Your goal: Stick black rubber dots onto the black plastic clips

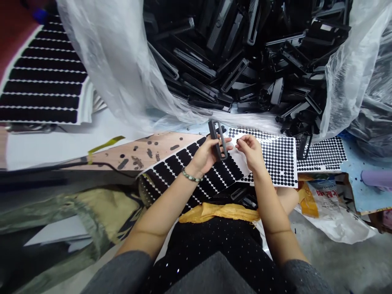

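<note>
My left hand [204,156] is closed on a black plastic part [223,143] with a long slot through it, held up at a tilt above the table. Close by on the right, my right hand [252,152] pinches a small black round sticker [238,141] between thumb and forefinger, apart from the part. Beneath my right hand lies a white sheet of black dot stickers [283,157]. A sheet of longer, wavy-edged black stickers [171,173] slants under my left hand and wrist.
A large heap of black plastic parts [196,61] fills the far side, with clear plastic sheeting [119,53] around it. More black sticker strips [43,77] lie at left. A yellow cloth [214,212] is near my lap. A purple object [375,179] lies at right.
</note>
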The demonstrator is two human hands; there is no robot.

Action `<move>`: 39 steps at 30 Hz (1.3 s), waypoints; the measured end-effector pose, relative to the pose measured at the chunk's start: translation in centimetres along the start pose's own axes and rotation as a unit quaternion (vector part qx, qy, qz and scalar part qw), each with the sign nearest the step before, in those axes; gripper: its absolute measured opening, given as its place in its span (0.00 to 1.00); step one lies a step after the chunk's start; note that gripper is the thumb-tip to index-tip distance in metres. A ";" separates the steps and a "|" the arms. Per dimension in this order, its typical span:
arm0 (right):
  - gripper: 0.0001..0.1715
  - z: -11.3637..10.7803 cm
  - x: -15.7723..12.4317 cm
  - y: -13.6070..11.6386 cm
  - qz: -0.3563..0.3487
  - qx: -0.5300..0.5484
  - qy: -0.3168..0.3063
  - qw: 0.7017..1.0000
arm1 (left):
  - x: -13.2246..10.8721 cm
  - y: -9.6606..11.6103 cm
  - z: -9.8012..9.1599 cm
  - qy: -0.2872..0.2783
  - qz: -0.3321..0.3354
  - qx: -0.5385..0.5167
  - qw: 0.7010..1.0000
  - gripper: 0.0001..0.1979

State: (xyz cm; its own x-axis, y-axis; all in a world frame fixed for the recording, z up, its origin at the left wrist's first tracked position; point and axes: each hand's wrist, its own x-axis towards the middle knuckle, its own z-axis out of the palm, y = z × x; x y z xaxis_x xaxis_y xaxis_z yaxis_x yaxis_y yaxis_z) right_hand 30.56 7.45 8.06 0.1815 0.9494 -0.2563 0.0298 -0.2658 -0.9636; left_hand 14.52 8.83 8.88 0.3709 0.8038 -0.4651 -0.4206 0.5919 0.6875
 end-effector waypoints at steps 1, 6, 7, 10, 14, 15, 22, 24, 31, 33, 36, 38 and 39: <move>0.14 0.1 -0.4 -0.1 0.003 0.027 -0.011 1.000 | -0.1 -0.2 0.0 -0.012 0.011 -0.001 1.000 0.13; 0.19 1.1 -1.9 -1.5 -0.068 0.031 -0.006 0.997 | -0.3 -1.5 -0.4 -0.040 0.135 0.029 0.990 0.24; 0.19 1.2 -2.1 -1.8 -0.090 0.019 -0.008 0.996 | -0.2 -1.7 -0.5 -0.046 0.153 0.033 0.987 0.26; 0.19 1.6 -2.5 -2.3 -0.122 -0.009 -0.028 0.992 | -0.2 -2.5 -1.0 -0.069 0.189 0.053 0.978 0.28; 0.19 1.9 -2.7 -2.1 -0.133 -0.021 -0.039 0.990 | -0.3 -2.7 -1.2 -0.093 0.219 0.105 0.966 0.31; 0.18 1.9 -2.7 -2.0 -0.132 -0.022 -0.043 0.990 | -0.4 -2.7 -1.1 -0.094 0.221 0.116 0.964 0.31; 0.07 2.0 -3.0 -2.2 -0.147 -0.111 -0.046 0.982 | -0.2 -2.6 -1.1 -0.086 0.241 0.200 0.946 0.34; 0.05 2.1 -3.0 -2.3 -0.156 -0.125 -0.039 0.979 | -0.1 -2.6 -1.3 -0.076 0.250 0.231 0.937 0.34; 0.10 2.2 -2.6 -1.2 -0.140 -0.169 -0.002 0.976 | -0.5 -2.7 -2.2 -0.067 0.261 0.285 0.920 0.30; 0.14 2.1 -1.9 -0.7 -0.124 -0.190 0.007 0.974 | -0.7 -2.5 -2.6 -0.058 0.242 0.255 0.934 0.29; 0.14 2.1 0.2 0.0 -0.123 -0.230 0.038 0.965 | -0.5 -1.6 -3.1 -0.015 0.198 0.166 0.966 0.23; 0.11 2.5 1.8 0.4 -0.138 -0.269 0.068 0.951 | 0.1 -0.8 -3.3 0.017 0.172 0.104 0.979 0.17; 0.10 2.9 2.6 0.5 -0.145 -0.293 0.077 0.942 | 0.6 -0.4 -3.3 0.031 0.163 0.081 0.983 0.15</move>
State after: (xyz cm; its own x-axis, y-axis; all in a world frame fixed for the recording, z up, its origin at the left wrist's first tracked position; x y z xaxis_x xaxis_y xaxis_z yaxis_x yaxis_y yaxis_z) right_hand 28.22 10.26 6.67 0.2205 0.9730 0.0687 0.6293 -0.0880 -0.7722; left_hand 12.20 9.23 6.48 0.1857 0.9540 -0.2354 -0.3701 0.2898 0.8826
